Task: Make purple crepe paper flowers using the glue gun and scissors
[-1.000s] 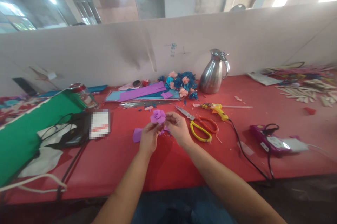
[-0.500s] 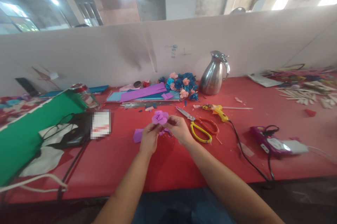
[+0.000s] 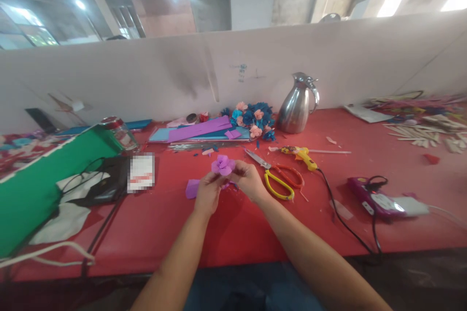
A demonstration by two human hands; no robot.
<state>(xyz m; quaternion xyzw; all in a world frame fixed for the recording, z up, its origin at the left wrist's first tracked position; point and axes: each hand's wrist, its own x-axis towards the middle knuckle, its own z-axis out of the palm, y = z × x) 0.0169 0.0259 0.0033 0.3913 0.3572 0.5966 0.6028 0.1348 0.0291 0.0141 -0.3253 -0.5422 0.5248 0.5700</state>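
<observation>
A purple paper flower is held up over the red table between my two hands. My left hand is closed round its base from below. On the flower's right side, the fingers of my right hand pinch its petals near the edge. Beneath and left of the hands lies a piece of purple paper, with small purple scraps partly hidden behind my fingers. Scissors with one yellow and one red handle rest just right of my right hand.
A yellow glue gun lies right of the scissors, its cord running to a purple power strip. Behind stand a steel jug, blue and pink paper flowers and purple paper strips. A green panel borders the left.
The flower has tilted slightly toward me between my hands. Both hands keep nearly the same place and grip; the whole view has shifted slightly.
</observation>
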